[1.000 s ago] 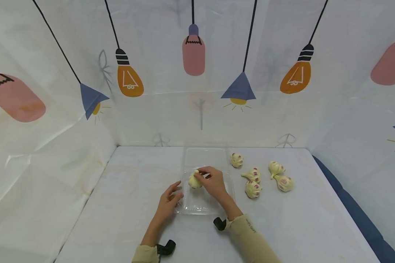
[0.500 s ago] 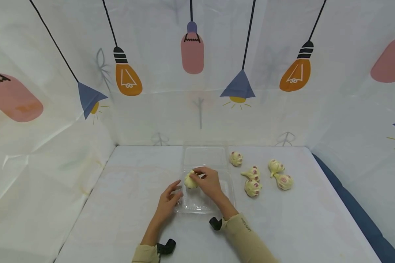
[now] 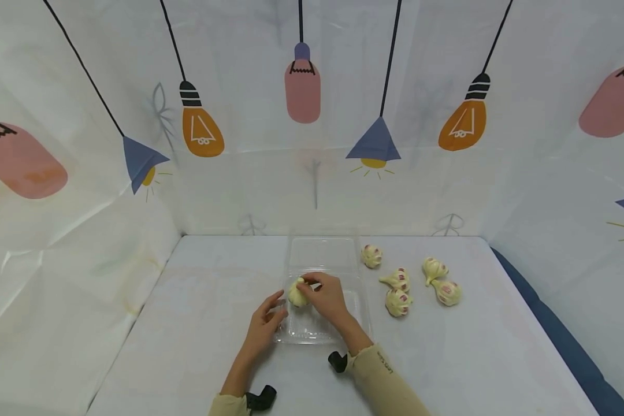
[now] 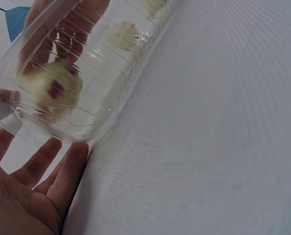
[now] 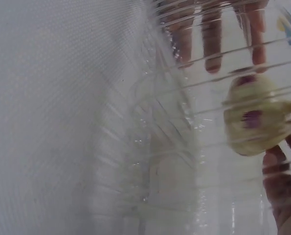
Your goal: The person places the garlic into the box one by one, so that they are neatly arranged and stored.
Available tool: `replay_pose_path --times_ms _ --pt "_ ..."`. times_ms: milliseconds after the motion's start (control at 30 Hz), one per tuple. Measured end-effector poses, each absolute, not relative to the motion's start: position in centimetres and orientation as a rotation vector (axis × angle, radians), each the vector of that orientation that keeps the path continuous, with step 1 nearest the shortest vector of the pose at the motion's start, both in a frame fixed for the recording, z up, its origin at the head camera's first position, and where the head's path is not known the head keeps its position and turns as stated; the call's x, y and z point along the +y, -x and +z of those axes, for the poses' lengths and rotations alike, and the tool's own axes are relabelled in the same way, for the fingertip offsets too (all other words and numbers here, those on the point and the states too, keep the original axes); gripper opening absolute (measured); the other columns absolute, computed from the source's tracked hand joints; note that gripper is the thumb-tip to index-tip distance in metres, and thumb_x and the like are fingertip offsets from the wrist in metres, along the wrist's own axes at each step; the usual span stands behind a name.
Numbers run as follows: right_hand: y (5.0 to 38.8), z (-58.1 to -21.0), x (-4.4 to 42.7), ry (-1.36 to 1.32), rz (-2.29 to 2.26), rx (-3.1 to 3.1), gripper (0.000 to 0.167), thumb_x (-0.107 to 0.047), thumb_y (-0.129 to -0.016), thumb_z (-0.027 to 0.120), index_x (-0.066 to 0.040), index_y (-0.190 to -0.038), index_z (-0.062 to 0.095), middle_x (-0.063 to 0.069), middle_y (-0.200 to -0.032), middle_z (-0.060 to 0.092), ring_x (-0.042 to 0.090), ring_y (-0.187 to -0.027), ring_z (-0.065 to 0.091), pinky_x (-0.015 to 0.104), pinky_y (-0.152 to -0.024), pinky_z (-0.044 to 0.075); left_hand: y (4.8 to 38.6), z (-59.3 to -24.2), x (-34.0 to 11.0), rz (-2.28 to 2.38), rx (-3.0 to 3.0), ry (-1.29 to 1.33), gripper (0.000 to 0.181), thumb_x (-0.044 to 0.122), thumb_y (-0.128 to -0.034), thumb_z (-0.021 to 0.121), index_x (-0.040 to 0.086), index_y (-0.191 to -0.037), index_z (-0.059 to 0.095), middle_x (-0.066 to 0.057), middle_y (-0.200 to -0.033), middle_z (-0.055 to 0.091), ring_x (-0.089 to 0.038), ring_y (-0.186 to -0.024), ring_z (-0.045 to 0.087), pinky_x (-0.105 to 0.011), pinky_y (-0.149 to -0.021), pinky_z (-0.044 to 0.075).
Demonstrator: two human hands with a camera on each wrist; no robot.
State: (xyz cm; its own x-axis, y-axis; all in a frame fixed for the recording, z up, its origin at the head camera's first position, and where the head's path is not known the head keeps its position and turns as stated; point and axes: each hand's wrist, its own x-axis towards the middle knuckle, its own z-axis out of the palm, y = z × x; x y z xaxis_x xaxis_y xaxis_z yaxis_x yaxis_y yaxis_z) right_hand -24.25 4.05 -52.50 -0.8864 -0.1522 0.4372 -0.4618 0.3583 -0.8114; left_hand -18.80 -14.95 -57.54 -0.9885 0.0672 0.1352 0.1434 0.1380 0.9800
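In the head view, my right hand (image 3: 325, 296) pinches a pale garlic bulb (image 3: 297, 293) by its stem, at the left side of a clear plastic clamshell box (image 3: 319, 335). Through the box's ribbed wall, the right wrist view shows the bulb (image 5: 253, 115) with purple patches and my fingertips at its stem. My left hand (image 3: 264, 325) rests at the box's left side. Its fingers (image 4: 69, 174) are extended and loosely spread against the outer wall in the left wrist view. The box's lid (image 3: 322, 253) lies opened toward the back.
Right of the box, several more garlic bulbs lie on the white table (image 3: 213, 300): a lone bulb (image 3: 371, 256) at the back, one pair (image 3: 397, 302) near the box and another pair (image 3: 448, 293) farther right. A lamp-printed white sheet (image 3: 249, 190) hangs behind.
My right hand has carried the garlic bulb left across the box, toward its left wall. My left hand has stayed at the box's left side.
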Motion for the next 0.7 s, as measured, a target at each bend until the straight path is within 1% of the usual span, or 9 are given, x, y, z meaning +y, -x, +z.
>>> replay_pose_path --times_ms 233,467,567,700 --pt "24.3 -52.8 4.0 -0.576 1.556 -2.321 0.016 -0.011 -0.082 0.079 -0.006 -0.096 0.075 0.002 -0.092 0.073 0.016 -0.082 0.068 0.026 -0.061 0.052 18.8 -57.3 -14.8 -2.041 -2.318 0.213 0.044 0.011 -0.0959 0.062 0.009 -0.139 0.052 -0.021 -0.123 0.059 -0.033 -0.090 0.066 -0.025 -0.068 0.048" --pt "24.5 -53.1 3.7 -0.570 1.530 -2.357 0.016 -0.011 -0.081 0.080 -0.007 -0.095 0.075 0.002 -0.092 0.073 0.016 -0.083 0.068 0.026 -0.062 0.052 18.9 -57.3 -14.9 -2.076 -2.299 0.238 0.046 0.003 -0.0954 0.060 -0.001 -0.139 0.048 -0.030 -0.122 0.056 -0.043 -0.088 0.063 -0.026 -0.066 0.048" --pt "24.6 -53.3 3.6 -0.555 1.519 -2.373 0.016 -0.012 -0.081 0.080 -0.007 -0.095 0.075 0.001 -0.091 0.073 0.015 -0.082 0.068 0.026 -0.064 0.052 18.9 -57.3 -15.0 -2.067 -2.308 0.233 0.045 0.004 -0.0953 0.061 0.001 -0.139 0.049 -0.028 -0.122 0.057 -0.039 -0.087 0.064 -0.025 -0.065 0.048" --pt "24.6 -53.6 3.5 -0.542 1.516 -2.388 0.016 -0.013 -0.081 0.080 -0.008 -0.095 0.075 0.000 -0.091 0.073 0.015 -0.083 0.068 0.027 -0.065 0.051 18.9 -57.4 -15.0 -2.039 -2.318 0.219 0.045 0.008 -0.0954 0.062 0.007 -0.139 0.052 -0.023 -0.122 0.059 -0.031 -0.086 0.066 -0.024 -0.067 0.048"
